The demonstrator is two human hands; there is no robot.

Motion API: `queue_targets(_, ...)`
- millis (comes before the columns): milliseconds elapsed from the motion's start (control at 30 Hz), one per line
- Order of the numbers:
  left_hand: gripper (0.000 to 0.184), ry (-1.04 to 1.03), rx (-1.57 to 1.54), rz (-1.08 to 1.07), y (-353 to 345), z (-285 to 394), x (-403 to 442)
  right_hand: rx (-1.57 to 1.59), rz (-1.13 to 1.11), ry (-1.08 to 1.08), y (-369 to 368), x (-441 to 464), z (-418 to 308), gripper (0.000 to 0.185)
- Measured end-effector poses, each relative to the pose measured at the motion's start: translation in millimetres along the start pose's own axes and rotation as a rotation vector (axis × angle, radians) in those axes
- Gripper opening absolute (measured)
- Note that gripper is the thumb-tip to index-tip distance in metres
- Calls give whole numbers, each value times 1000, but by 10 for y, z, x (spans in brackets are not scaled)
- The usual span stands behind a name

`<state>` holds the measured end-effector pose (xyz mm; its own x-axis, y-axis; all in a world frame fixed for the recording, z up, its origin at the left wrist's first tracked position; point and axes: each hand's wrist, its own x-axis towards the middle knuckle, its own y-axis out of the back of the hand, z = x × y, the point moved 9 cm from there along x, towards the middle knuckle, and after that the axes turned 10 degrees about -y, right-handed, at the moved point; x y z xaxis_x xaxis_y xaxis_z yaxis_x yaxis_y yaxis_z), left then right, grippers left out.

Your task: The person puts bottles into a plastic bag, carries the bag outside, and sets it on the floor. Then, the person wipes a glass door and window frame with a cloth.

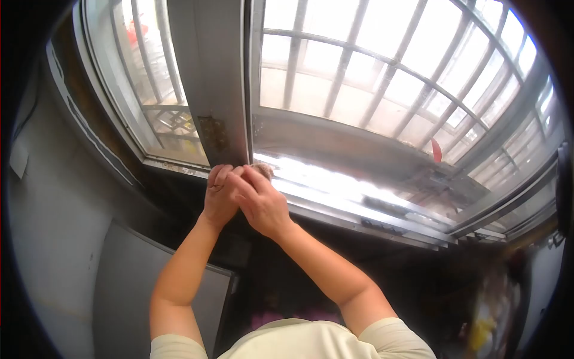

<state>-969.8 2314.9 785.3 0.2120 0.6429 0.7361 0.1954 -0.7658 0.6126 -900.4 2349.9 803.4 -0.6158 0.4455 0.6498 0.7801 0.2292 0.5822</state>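
Note:
Both my hands meet at the foot of the grey window frame post (218, 72), just above the sill track. My left hand (221, 196) has its fingers curled against the base of the post; what they hold, if anything, is hidden. Beside it, touching, my right hand (264, 203) is closed, fingertips toward the left hand. A brownish, crumpled cloth (263, 171) pokes out behind the right fingers, at the corner of post and track. The metal sliding track (335, 206) runs off to the right in bright light.
Metal bars (347, 54) stand outside the glass. A small red object (436, 151) is by the right part of the window. A grey panel (149, 287) stands below on the left, near the pale wall (48, 239). Blurred yellow items (481, 332) are at lower right.

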Motion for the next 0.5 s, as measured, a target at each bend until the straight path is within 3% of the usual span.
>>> queue_targets(100, 22, 123, -161, 215, 78, -125, -160, -113, 17, 49, -103, -40, -8, 47)
queue_targets(233, 18, 381, -223, 310, 1, -44, -150, -361, 43, 69, -111, -78, 167, 47)
queue_targets(400, 31, 207, -482, 227, 104, 668, 57, -259, 139, 67, 614, -448, 441, 34)
queue_targets(500, 36, 151, -597, 102, 164, 895, 15, -222, 72, 59, 950, -812, 447, 32)
